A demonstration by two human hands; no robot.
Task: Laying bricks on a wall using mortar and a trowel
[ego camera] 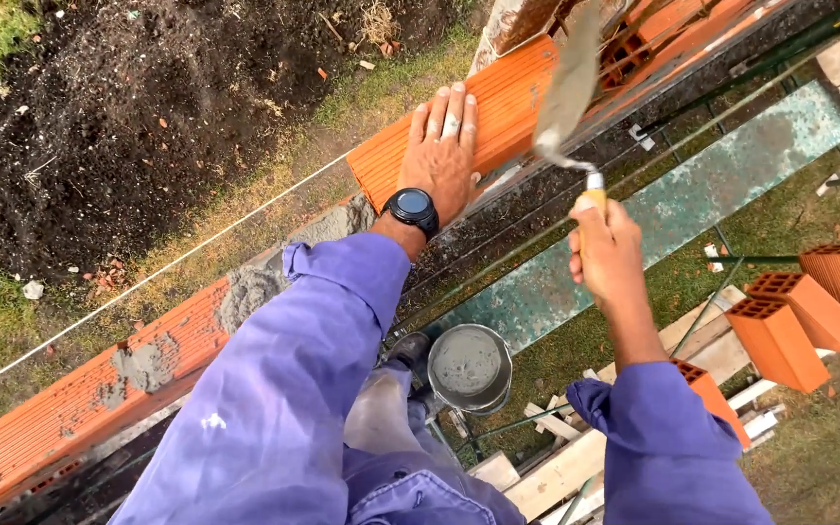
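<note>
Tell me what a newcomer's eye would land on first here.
First, the left hand pressed flat on an orange hollow brick atop the wall, upper centre. Just right of it, the right hand grips a trowel, its blade raised and blurred above the brick. Below, between the purple sleeves, stands a metal bucket of grey mortar.

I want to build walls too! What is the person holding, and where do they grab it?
The right hand grips a trowel by its handle. The left hand holds nothing; it lies flat on the orange brick.
</note>
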